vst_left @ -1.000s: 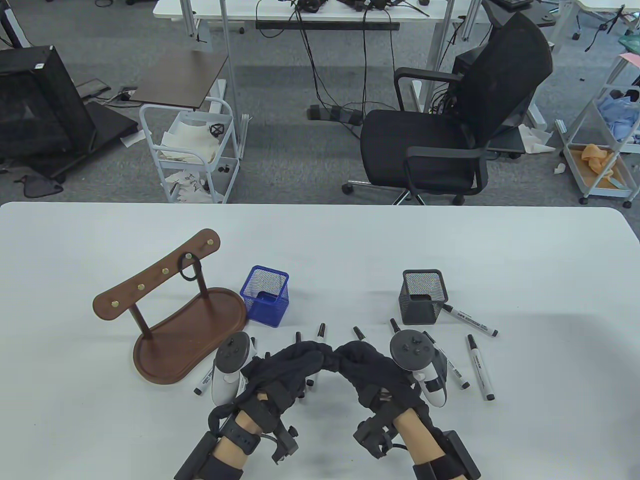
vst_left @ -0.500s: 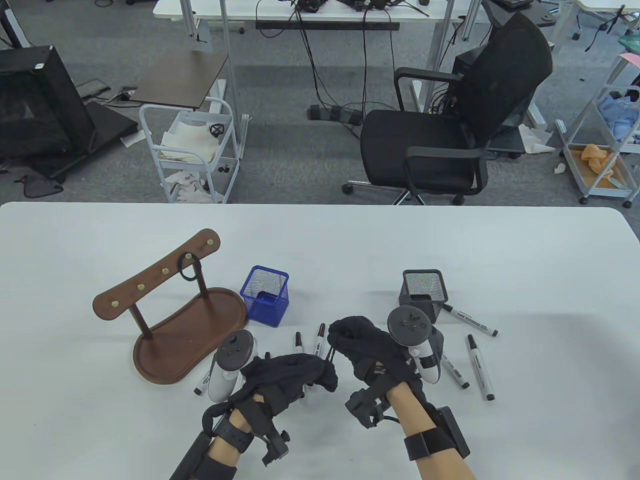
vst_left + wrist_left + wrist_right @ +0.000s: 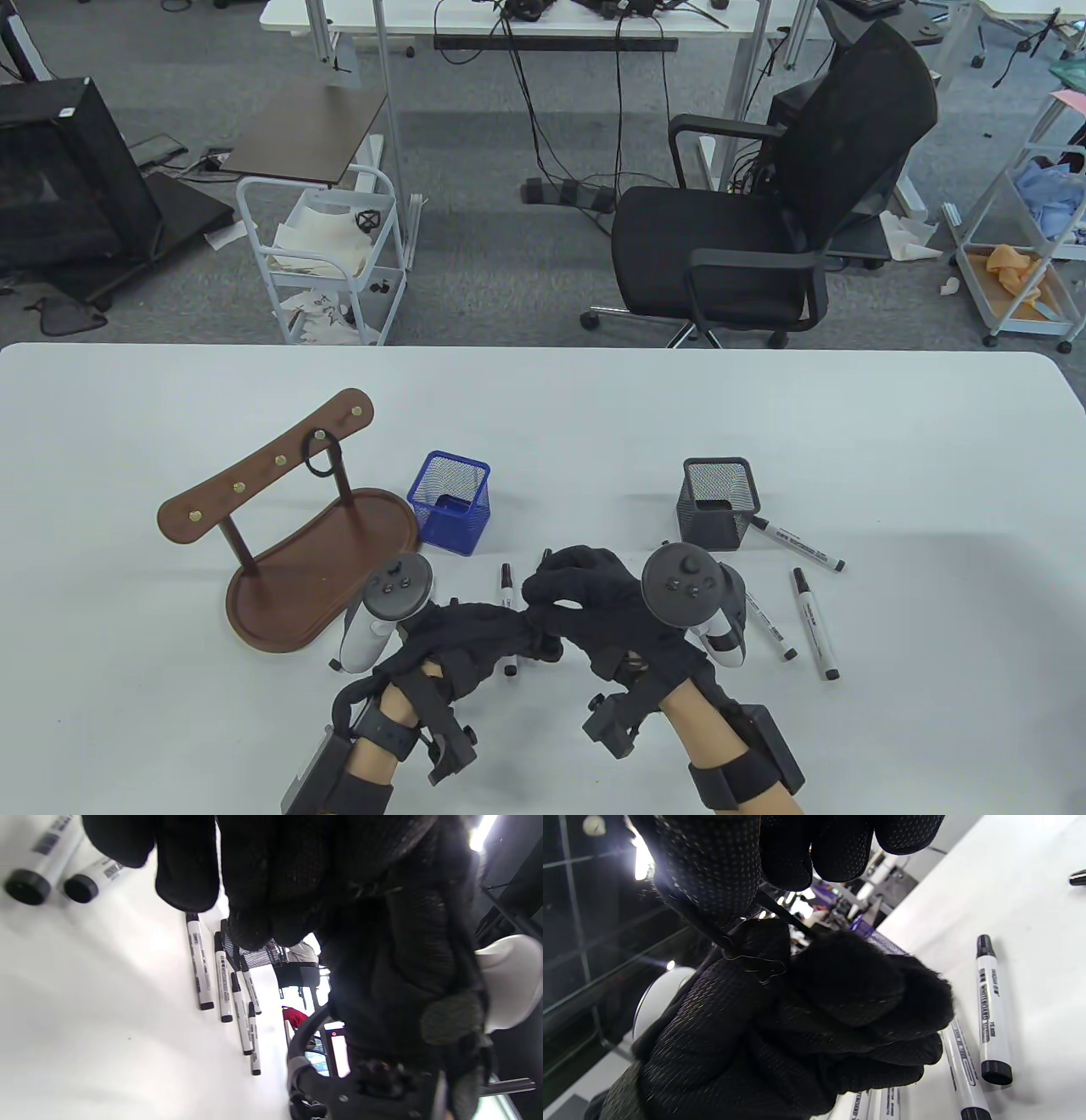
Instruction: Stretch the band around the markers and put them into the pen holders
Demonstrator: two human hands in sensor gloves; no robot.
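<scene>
Both hands [image 3: 543, 624] hide, seemingly, markers [image 3: 507, 586] between 2 pen holders [image 3: 715, 501].

Both hands wore black knit gloves, dotted on the right hand [image 3: 721, 870]. A tracker [image 3: 386, 607] with a dark round head and white handle sat on each. Black straps and boxy modules wrapped the wrists.
</scene>
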